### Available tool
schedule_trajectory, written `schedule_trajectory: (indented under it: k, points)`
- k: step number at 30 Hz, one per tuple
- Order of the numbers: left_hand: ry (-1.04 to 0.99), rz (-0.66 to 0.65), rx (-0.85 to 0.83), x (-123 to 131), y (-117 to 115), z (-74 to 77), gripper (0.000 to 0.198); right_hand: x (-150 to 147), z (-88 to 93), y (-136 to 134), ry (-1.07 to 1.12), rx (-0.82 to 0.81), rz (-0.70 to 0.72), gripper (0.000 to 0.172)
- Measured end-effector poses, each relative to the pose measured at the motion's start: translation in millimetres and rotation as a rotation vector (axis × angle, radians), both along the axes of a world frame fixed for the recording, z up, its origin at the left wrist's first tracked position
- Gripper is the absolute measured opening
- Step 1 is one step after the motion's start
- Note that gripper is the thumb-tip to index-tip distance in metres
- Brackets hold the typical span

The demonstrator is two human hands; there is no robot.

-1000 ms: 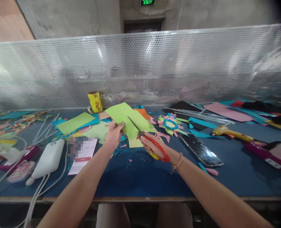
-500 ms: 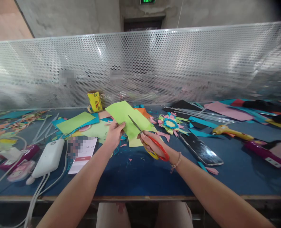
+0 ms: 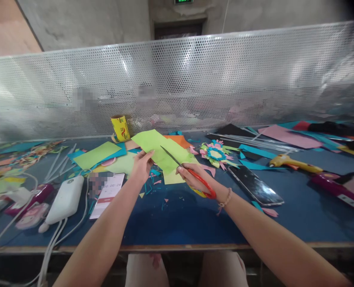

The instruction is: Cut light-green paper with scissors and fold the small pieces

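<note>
My left hand (image 3: pixel 143 165) pinches the lower left edge of a light green sheet of paper (image 3: pixel 153 139), held up over the table. In my right hand (image 3: pixel 191 177) is a pair of scissors (image 3: pixel 205 185) with red and yellow handles. Their dark blade lies across the face of the sheet, pointing up and to the left. Whether the lower blade sits behind the paper I cannot tell. Just right of the sheet lies a paper flower (image 3: pixel 215 153) with a blue ring and pink and green petals.
A dark phone (image 3: pixel 256 185) and a yellow glue gun (image 3: pixel 296 162) lie at right. Leftward are a lit phone (image 3: pixel 106 199), a white power bank (image 3: pixel 65 199) with cables and green paper (image 3: pixel 97 155). A yellow roll (image 3: pixel 120 128) stands before the perforated metal screen (image 3: pixel 177 79).
The green sheet has tipped slightly flatter, and the left hand has shifted a little left along its edge. The scissors' handles have swung slightly right. The whole view has shifted slightly.
</note>
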State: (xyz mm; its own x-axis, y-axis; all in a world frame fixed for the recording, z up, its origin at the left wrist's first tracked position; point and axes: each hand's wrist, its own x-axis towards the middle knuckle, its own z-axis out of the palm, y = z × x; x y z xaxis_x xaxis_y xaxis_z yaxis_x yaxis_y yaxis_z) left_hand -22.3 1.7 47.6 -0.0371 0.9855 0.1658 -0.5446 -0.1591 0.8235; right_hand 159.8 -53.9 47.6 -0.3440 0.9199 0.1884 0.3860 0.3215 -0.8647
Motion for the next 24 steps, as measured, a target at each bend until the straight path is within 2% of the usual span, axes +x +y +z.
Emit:
schedule_trajectory:
  k: [7, 11, 14, 17, 24]
  points:
    - [0.151, -0.126, -0.063, -7.1, 4.6, -0.6, 0.025, 7.4, 4.1, 4.0, -0.135, 0.047, 0.018, 0.036]
    - [0.253, -0.128, -0.062, -10.5, 4.5, 0.2, 0.026, 17.1, 8.8, 6.5, -0.206, 0.1, 0.099, 0.031]
    - [0.255, -0.077, -0.076, -11.7, 4.2, 2.6, 0.026, 23.0, 14.0, 4.5, -0.156, 0.087, 0.13, 0.029]
    - [0.184, 0.038, -0.087, -10.7, 3.7, 5.2, 0.026, 25.5, 15.1, 2.7, -0.039, 0.056, 0.113, 0.029]
    - [-0.018, 0.213, -0.07, -3.1, 3.0, 3.9, 0.027, 18.0, 2.5, 3.3, 0.187, 0.035, 0.01, 0.033]
